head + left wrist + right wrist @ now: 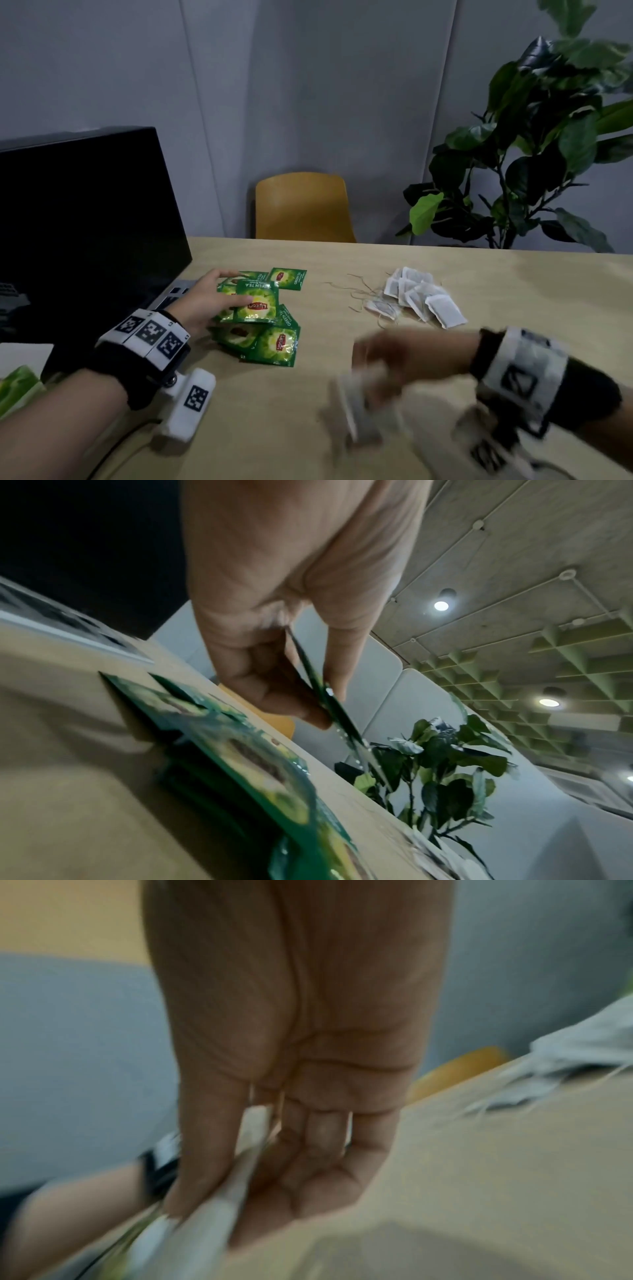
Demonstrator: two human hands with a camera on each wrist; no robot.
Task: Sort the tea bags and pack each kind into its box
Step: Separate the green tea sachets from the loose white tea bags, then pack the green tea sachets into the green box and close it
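sorting underway: left hand pinched a green sachet mid-frame; right hand, lower right, gripped blurred white bags; boxing likely next.

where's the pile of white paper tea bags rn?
Head view: the white tea bags lie far right of centre on the table, right of the green sachets, beyond the right hand.
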